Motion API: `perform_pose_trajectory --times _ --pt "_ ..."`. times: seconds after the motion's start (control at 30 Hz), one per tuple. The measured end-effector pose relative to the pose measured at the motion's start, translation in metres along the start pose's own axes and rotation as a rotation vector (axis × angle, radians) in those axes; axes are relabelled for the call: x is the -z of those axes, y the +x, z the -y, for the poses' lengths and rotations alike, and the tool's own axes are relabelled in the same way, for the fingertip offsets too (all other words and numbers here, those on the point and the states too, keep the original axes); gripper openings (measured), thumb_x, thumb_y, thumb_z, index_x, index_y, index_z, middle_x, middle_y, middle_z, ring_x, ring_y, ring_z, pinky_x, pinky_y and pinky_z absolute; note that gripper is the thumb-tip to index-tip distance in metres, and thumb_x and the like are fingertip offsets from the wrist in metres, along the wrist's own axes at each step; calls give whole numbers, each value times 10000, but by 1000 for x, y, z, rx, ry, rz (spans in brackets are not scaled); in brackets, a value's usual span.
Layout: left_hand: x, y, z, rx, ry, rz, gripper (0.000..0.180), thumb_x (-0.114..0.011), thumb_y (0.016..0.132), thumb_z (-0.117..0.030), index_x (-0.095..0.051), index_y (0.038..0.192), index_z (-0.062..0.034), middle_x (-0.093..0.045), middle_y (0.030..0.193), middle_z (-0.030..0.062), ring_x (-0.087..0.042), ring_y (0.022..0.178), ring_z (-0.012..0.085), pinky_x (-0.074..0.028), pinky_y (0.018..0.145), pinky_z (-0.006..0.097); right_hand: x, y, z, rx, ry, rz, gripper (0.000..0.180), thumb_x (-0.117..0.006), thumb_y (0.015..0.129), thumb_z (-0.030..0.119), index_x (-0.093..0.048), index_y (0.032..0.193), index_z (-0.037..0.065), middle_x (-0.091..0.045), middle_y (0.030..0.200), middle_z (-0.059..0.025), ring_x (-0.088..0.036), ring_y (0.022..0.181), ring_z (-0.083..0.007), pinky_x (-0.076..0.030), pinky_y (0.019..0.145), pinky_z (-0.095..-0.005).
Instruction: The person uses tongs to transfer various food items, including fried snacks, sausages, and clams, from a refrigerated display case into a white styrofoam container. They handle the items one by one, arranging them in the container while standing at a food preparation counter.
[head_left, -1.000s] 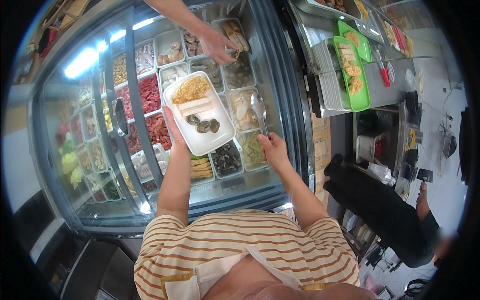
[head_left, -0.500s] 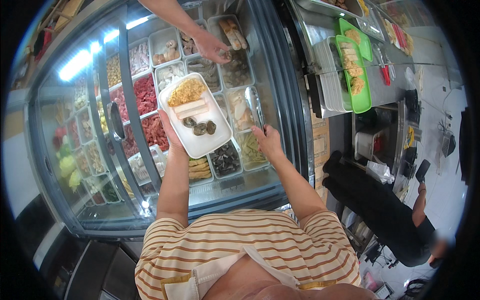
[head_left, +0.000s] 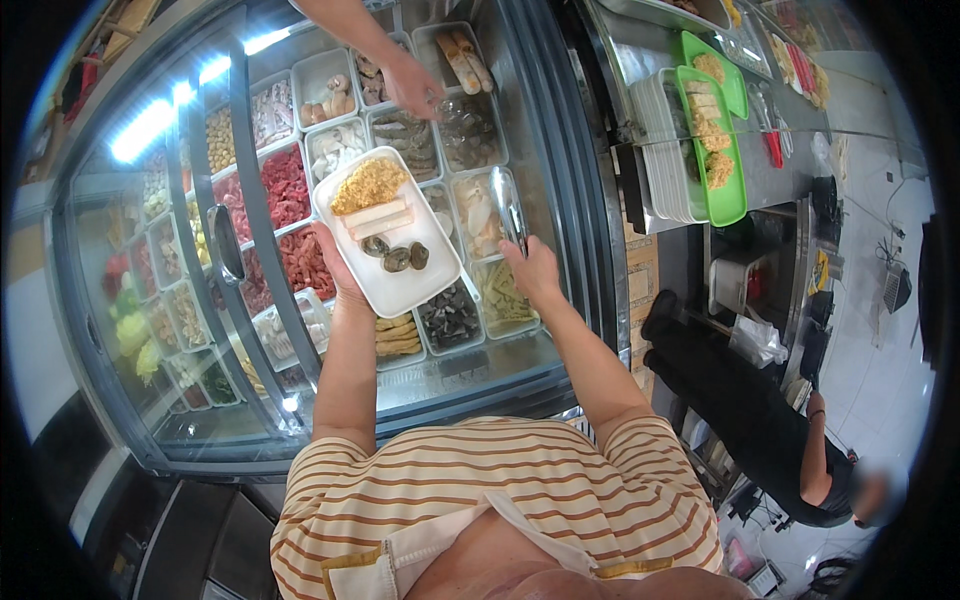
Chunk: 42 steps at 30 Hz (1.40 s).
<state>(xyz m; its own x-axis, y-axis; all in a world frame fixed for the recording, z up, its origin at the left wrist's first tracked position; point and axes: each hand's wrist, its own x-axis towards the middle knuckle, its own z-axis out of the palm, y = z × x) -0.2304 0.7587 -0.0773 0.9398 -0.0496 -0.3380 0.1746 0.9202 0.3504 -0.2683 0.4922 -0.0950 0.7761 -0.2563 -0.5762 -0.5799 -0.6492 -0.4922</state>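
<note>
Over the open refrigerated display case (head_left: 560, 200), compared with the frame a second earlier, the white foam tray (head_left: 390, 235) sat in much the same place above the food bins, and the metal tongs (head_left: 508, 208) again pointed up over the right-hand bins; another person's hand (head_left: 415, 85) had shifted slightly left along the back row.

Items, left to right:
- Sliding glass door (head_left: 150, 270), one, covering bins of green and yellow vegetables.
- Bins of red sliced meat (head_left: 285, 185), two visible behind the tray's left edge.
- Left hand (head_left: 335, 265), one, raised with the forearm straight up from the striped shirt, palm under the tray's lower left edge, fingers closed about that edge and bearing it.
- White foam tray, one, tilted, holding one heap of yellow shredded food (head_left: 368, 185), two pale strips and three dark round pieces (head_left: 397, 257).
- Right hand (head_left: 532, 272), one, arm stretched forward, fingers wrapped around the handle end of the tongs; the tong arms stood close together, with nothing visibly between them.
- Stack of white trays (head_left: 665, 150), one, on the steel counter.
- Green trays (head_left: 725, 160), two, holding breaded pieces.
- A seated person in black (head_left: 740, 400), one, at far right.
</note>
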Motion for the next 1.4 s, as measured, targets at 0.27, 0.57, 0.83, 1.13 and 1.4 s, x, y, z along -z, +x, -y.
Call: perform_pose_trajectory --times 0.27,0.57,0.83,1.13,1.4 --pt "-2 0 0 -13 10 7 821 -370 887 -697 -329 1443 -94 -431 1413 134 -466 1246 326 -385 1051 481 8 25 36 14 -262 -55 518 -611 834 480 -598 961 -22 -662 961 -238 -631 943 -398 -492 812 -482" --pt "-2 8 9 -51 -8 7 824 -368 887 -696 -307 1455 -103 -423 1422 128 -458 1257 326 -378 1053 488 1 100 78 -30 -340 -5 536 -639 819 450 -621 1038 -39 -654 1060 -216 -639 989 -357 -509 834 -436" --pt "16 17 17 -18 53 -84 851 -300 880 -734 -314 1451 -102 -444 1400 120 -481 1233 314 -389 1046 463 -31 158 81 91 -422 -4 533 -642 825 417 -615 1078 -52 -652 1063 -232 -643 1012 -339 -512 837 -422" --pt "31 20 17 13 -14 -90 778 -323 920 -668 -331 1440 -89 -444 1398 122 -473 1234 295 -369 1058 440 -65 196 68 9 -383 -69 497 -608 858 309 -512 1164 -72 -672 1009 -222 -660 969 -350 -526 824 -426" --pt "11 21 14 2 -1 -50 833 -344 883 -713 -332 1443 -98 -445 1400 120 -474 1238 306 -379 1052 459 -27 151 59 94 -215 -14 416 -631 842 337 -602 1010 -42 -651 999 -260 -643 976 -340 -497 823 -451"
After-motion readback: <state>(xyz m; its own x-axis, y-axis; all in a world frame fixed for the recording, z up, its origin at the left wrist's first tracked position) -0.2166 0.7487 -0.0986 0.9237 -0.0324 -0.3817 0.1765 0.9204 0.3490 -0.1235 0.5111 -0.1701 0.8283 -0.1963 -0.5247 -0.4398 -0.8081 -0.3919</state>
